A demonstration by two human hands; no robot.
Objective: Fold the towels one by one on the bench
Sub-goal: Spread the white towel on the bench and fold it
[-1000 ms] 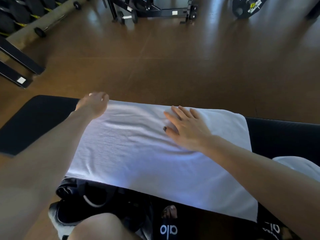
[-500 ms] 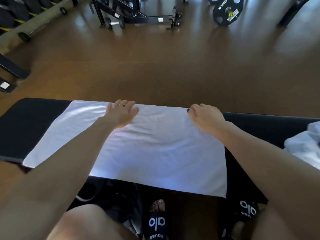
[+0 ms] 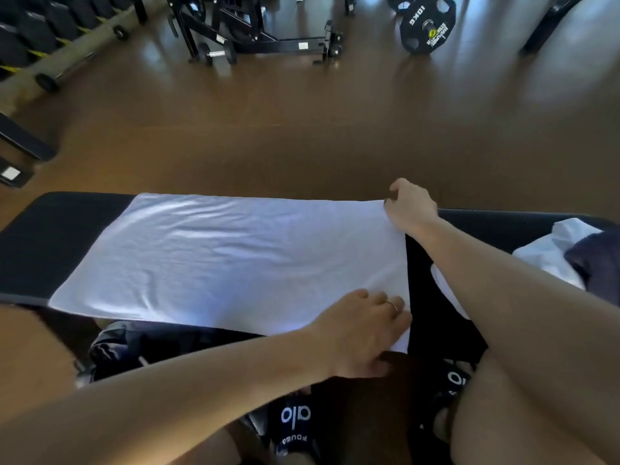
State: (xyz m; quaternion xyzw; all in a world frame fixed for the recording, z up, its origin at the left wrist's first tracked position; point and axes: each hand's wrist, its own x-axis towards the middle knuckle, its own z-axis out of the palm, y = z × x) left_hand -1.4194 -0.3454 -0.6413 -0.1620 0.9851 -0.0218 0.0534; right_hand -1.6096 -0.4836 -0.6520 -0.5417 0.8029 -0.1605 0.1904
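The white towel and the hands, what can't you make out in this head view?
- Left hand: fingertips curl over the white towel near corner; grip underneath hidden.
- Right hand: pinch at far corner hidden by its knuckles.
- Towel pile: cut off by the right edge.

The white cloth towel (image 3: 235,260) spread out flat looks soft and matt, its surface faintly rippled with shallow creases. Under it, the black padded bench (image 3: 63,236) has a smooth, dull, leather-like cover. At the right end lies a crumpled heap of white cloth (image 3: 550,256), also matt, beside a dark blue fabric piece (image 3: 597,260). The brown floor (image 3: 302,129) is smooth and glossy, with pale reflections. The round black weight plate (image 3: 427,30) looks matt, with printed white lettering. The black slide sandal (image 3: 295,421) has a smooth strap.
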